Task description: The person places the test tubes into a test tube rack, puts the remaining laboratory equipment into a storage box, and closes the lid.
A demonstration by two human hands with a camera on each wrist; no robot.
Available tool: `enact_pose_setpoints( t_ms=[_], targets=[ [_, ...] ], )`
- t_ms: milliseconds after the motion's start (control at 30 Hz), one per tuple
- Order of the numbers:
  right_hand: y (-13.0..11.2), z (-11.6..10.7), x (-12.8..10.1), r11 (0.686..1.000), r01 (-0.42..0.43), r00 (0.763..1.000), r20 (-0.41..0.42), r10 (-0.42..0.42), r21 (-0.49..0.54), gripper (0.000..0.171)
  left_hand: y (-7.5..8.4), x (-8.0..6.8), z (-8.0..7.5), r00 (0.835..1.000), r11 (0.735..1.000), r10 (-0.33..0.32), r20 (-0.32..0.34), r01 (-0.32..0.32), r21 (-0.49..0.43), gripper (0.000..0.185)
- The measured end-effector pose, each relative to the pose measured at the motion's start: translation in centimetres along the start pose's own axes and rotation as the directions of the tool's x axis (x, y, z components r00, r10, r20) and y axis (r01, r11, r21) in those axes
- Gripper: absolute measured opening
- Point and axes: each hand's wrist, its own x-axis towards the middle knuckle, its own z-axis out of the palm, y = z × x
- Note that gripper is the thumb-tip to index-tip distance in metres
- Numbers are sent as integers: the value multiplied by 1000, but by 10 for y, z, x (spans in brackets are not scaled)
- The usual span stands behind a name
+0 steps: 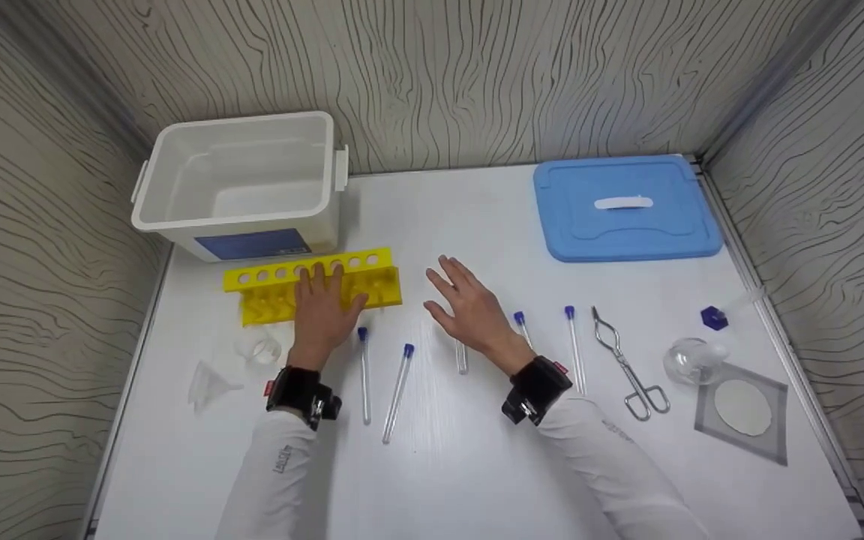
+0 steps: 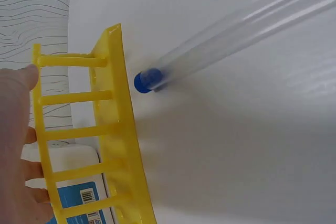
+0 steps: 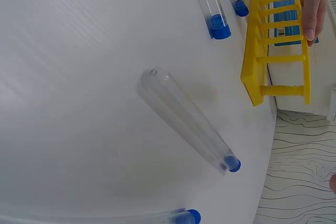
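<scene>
A yellow test-tube rack point(image 1: 312, 289) stands in front of a white bin point(image 1: 241, 184). My left hand point(image 1: 319, 296) rests flat on the rack's top, fingers straight; the left wrist view shows the rack point(image 2: 115, 129) with a blue-capped tube point(image 2: 226, 40) beside it. My right hand point(image 1: 462, 300) hovers open over the table, right of the rack, holding nothing. Several blue-capped glass tubes lie on the table: two point(image 1: 364, 375) point(image 1: 398, 390) between my arms, one point(image 1: 462, 358) under my right hand and two to its right point(image 1: 575, 349). In the right wrist view a tube point(image 3: 184, 119) lies below the rack point(image 3: 275, 40).
A blue lid point(image 1: 627, 210) lies at the back right. Metal tongs point(image 1: 627, 367), a glass flask point(image 1: 691, 360), a blue cap point(image 1: 714, 318) and a wire gauze square point(image 1: 743, 409) are at the right. A clear funnel point(image 1: 211, 384) and small beaker point(image 1: 259, 346) sit left. Walls close three sides.
</scene>
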Motion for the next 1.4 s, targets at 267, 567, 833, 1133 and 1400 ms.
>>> enact_pose_setpoints(
  t_ms=[267, 567, 833, 1133, 1400],
  targets=[
    [-6, 0, 13, 1000, 13, 997, 82, -12, -14, 52, 12, -2, 5, 1000, 1000, 11, 8, -11, 17, 76],
    [-15, 9, 25, 999, 43, 982, 187, -40, -12, 51, 23, -5, 12, 1000, 1000, -2, 31, 2, 8, 72],
    [-18, 13, 38, 998, -29, 929, 366, 45, -47, 59, 33, -2, 13, 1000, 998, 31, -2, -31, 47, 70],
    [-20, 28, 38, 995, -101, 890, 446, 91, 0, 61, 38, -3, 17, 998, 995, 55, -43, -51, 90, 62],
    [-19, 36, 28, 997, -75, 918, 388, 82, -32, 59, 41, -4, 21, 998, 996, 38, -46, -34, 86, 62]
  ],
)
